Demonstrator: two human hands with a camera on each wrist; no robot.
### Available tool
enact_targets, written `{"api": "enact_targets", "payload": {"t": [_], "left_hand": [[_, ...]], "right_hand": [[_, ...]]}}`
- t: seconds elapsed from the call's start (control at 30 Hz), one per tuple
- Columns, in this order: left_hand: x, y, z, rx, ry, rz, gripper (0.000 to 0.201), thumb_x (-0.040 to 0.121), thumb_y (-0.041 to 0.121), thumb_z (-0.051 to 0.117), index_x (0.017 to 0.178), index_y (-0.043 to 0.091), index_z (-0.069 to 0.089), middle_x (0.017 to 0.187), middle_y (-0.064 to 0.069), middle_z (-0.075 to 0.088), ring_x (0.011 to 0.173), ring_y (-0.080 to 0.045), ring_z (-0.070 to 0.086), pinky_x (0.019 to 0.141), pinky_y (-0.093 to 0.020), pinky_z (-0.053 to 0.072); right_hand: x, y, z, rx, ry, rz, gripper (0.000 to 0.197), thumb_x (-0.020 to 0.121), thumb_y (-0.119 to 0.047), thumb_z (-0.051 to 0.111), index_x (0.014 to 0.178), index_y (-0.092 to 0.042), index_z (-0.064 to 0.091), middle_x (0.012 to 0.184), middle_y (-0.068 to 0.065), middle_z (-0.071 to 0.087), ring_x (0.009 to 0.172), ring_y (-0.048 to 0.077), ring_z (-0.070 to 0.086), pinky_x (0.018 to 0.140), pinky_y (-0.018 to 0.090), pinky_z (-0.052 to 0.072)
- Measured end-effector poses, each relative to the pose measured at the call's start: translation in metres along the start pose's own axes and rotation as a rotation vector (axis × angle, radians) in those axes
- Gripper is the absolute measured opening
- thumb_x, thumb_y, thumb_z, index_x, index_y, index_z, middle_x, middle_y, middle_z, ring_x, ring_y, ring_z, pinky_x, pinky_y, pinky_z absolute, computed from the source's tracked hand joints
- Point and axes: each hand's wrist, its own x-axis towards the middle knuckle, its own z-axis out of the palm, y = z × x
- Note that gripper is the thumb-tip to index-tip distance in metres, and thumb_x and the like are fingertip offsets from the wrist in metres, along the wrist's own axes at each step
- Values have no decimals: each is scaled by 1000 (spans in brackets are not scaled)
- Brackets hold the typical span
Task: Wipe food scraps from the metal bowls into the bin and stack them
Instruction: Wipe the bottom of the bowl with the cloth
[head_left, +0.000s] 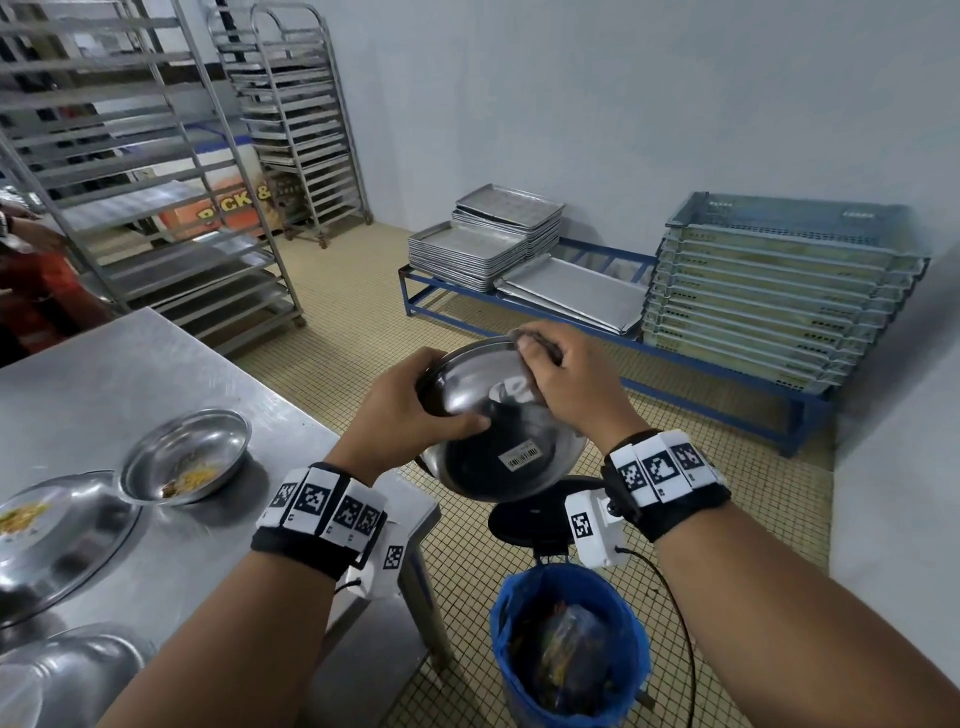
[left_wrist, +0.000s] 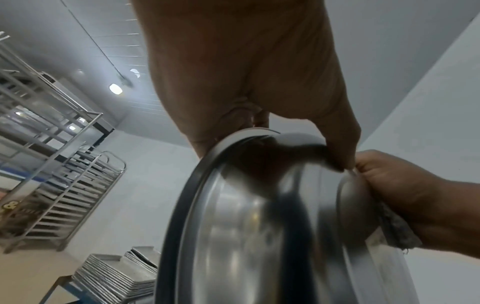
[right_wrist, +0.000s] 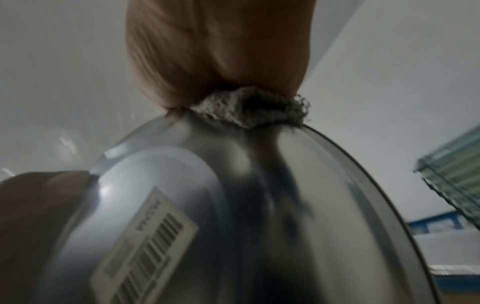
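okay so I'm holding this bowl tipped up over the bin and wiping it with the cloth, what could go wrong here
1. The held bowl sits forward of the blue-lined bin, so scraps might land on the tiled floor.
2. The left hand grips only its rim while the right hand pushes the cloth; it could slip.
3. The bowl with scraps leans on another dish and may slide.

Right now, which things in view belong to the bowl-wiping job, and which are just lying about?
Job:
- held bowl, gripped by left hand
- grey cloth, pinched by right hand at the rim
- blue-lined bin
- dirty bowls on the steel table

Lying about:
- tray racks
- baking trays
- stacked crates
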Motion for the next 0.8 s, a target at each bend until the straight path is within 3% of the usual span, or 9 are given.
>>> {"api": "enact_targets", "payload": {"t": [0.1, 0.23, 0.4, 0.5, 0.57, 0.7, 0.8], "left_hand": [[4, 3, 0, -125, 50, 15, 64, 51, 47, 97, 102, 26, 66, 97, 0, 76, 92, -22, 75, 79, -50, 64], [0, -2, 3, -254, 118, -23, 63, 51, 41, 98, 103, 21, 68, 99, -3, 77, 93, -27, 76, 81, -54, 64], [1, 7, 12, -174, 42, -12, 61, 53, 39, 99, 101, 23, 67, 96, 2, 77, 87, -19, 77, 73, -39, 63], [3, 7, 4, -232, 94, -19, 66, 50, 46, 96, 105, 21, 67, 99, 3, 78, 90, -18, 77, 75, -36, 64], [4, 7, 0, -245, 102, -23, 68, 51, 44, 97, 106, 20, 67, 100, 1, 78, 91, -19, 77, 76, -39, 65], [5, 10, 9, -180, 59, -16, 69, 53, 39, 103, 107, 16, 67, 100, -5, 78, 89, -23, 77, 78, -51, 65], [4, 4, 5, -256, 95, -32, 67, 54, 43, 98, 107, 18, 67, 101, -7, 78, 92, -27, 78, 78, -51, 65]], "right_hand": [[6, -1, 0, -37, 23, -60, 28, 102, -39, 50, 116, -26, 71, 107, -7, 71, 99, 11, 64, 85, 32, 53], [0, 14, -2, 134, 39, 131, 22, 105, -33, 51, 114, -29, 70, 104, -10, 70, 98, 9, 64, 78, 27, 49], [6, -5, 4, -108, -76, -97, 25, 104, -31, 52, 119, -24, 70, 103, -5, 68, 91, 12, 64, 79, 25, 52], [9, 1, -8, 40, -33, 64, 22, 105, -32, 52, 118, -27, 69, 100, -14, 66, 92, 7, 64, 71, 13, 45], [8, 4, -10, 69, -9, 118, 23, 106, -32, 51, 118, -26, 69, 101, -14, 65, 95, 8, 63, 69, 12, 42], [12, -10, 1, -64, -73, -77, 23, 102, -34, 54, 117, -27, 72, 103, -9, 69, 94, 11, 65, 80, 24, 52], [13, -4, -7, 32, -21, 40, 21, 103, -31, 56, 115, -27, 74, 99, -18, 70, 92, -2, 62, 77, 14, 45]]}}
